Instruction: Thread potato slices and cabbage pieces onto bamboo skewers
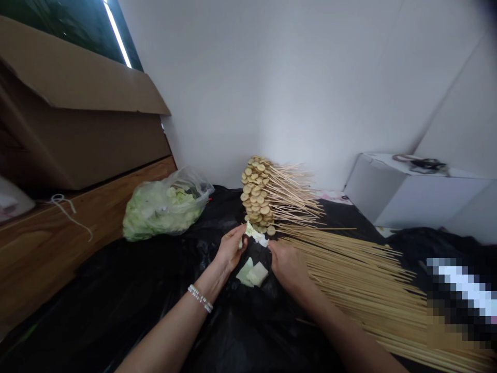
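Observation:
Pale green cabbage pieces (254, 234) are stretched between my two hands, low over black plastic sheeting. My left hand (233, 246), with a white beaded bracelet at the wrist, pinches their left end. At the right end my right hand (289, 261) is closed, its fingertips against the white part; whatever else lies inside the fist is hidden. Two loose cabbage pieces (252, 273) lie on the sheeting between my forearms. Just beyond my hands is a pile of skewered round slices (257, 194), like potato, with the sticks pointing right. Bare bamboo skewers (349, 269) spread beside my right hand.
A clear plastic bag of cabbage (166, 207) sits at the left. Behind it, a large cardboard box (85, 134) stands on a wooden surface (46, 243). A white box (396, 197) with a dark item on top is at the right. A white wall closes off the back.

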{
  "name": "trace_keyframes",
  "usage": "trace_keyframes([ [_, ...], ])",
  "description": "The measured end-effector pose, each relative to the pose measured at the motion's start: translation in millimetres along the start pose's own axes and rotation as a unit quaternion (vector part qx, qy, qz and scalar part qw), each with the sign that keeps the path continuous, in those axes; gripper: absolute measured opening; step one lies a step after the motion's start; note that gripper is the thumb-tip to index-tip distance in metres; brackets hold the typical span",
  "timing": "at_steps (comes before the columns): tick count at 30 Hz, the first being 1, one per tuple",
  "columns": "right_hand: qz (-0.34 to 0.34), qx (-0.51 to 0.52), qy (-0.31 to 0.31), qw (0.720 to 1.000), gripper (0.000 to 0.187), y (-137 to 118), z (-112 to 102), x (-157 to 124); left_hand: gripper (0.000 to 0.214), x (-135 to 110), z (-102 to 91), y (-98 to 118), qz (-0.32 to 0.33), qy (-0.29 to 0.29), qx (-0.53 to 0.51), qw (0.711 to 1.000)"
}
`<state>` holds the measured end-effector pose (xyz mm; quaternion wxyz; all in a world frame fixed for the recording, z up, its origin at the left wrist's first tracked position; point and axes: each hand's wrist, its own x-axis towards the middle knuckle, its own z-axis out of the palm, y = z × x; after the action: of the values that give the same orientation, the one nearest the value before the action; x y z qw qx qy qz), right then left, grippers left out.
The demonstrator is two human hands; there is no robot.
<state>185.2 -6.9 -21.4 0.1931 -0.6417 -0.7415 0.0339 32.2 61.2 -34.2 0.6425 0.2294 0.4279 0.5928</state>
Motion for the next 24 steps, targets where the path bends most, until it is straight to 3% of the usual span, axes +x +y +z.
trace_keyframes([
  [11, -0.005, 0.025, 0.033, 0.999, 0.027, 7, 3, 5, 0.021, -5, 5.2, 6, -0.004, -0.024, -0.001, 1.000],
  [17, -0.017, 0.026, 0.033, 0.999, 0.026, 10, 6, 5, 0.025, -7, 4.2, 9, -0.010, -0.066, 0.043, 0.997],
  [24, -0.026, 0.036, 0.042, 0.998, 0.025, 11, 6, 6, 0.024, 3, -2.3, 14, 0.050, 0.000, 0.005, 0.999],
])
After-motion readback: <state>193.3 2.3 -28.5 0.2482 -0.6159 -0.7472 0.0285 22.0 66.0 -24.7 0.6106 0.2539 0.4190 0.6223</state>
